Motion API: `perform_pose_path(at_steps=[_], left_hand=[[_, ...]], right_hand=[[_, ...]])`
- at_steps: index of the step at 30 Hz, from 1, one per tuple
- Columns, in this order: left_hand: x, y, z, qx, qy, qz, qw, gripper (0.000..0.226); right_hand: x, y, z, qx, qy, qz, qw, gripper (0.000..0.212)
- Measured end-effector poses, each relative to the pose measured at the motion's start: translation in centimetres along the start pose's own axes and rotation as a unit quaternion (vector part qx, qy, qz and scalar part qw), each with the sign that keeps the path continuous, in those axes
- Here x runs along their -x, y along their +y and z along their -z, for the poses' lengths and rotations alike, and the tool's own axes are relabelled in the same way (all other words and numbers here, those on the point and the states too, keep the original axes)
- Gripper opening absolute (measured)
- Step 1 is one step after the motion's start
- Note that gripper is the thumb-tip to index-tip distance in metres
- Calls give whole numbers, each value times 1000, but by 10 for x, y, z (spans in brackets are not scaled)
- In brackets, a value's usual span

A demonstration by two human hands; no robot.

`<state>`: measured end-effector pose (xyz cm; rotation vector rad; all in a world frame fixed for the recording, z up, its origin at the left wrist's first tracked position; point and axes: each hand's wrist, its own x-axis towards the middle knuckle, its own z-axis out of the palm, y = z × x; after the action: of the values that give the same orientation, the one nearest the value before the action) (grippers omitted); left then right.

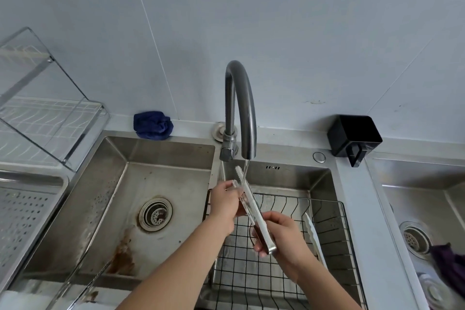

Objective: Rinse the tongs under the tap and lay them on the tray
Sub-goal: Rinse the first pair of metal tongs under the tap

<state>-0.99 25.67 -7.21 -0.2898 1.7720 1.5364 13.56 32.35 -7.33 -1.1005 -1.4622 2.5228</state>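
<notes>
The tongs [251, 205] are angled at frame centre so their serrated tips meet the tap [240, 108] stream. The hinge end is clasped by the curled right hand [283, 236]; one arm is pinched near the tips by the left hand [225, 202], for rubbing.

The single head view looks forward and down, close over the sink [161, 173] and tap [240, 108].

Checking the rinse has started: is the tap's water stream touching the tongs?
Touching. The head view shows the stream from the tap running onto the tongs near their toothed tips.
</notes>
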Motion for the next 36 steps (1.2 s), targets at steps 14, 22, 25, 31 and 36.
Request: perform_pose_path(at_steps=[14, 22, 25, 31, 36], left_hand=[[-3, -1, 11, 169, -25, 75, 982, 29], [5, -6, 26, 318, -108, 111, 935, 81], [4, -3, 26, 357, -113, 108, 921, 91], [-7, 11, 38, 405, -77, 40, 910, 87], [-13, 30, 65, 435, -53, -18, 899, 47]], right_hand=[[-2, 10, -1, -56, 13, -14, 998, 12], [-1, 3, -5, 114, -51, 37, 992, 47], [-10, -6, -8, 164, -41, 44, 985, 40], [-47, -35, -28, 278, -58, 73, 956, 40], [-76, -51, -48, 400, -92, 110, 905, 42]])
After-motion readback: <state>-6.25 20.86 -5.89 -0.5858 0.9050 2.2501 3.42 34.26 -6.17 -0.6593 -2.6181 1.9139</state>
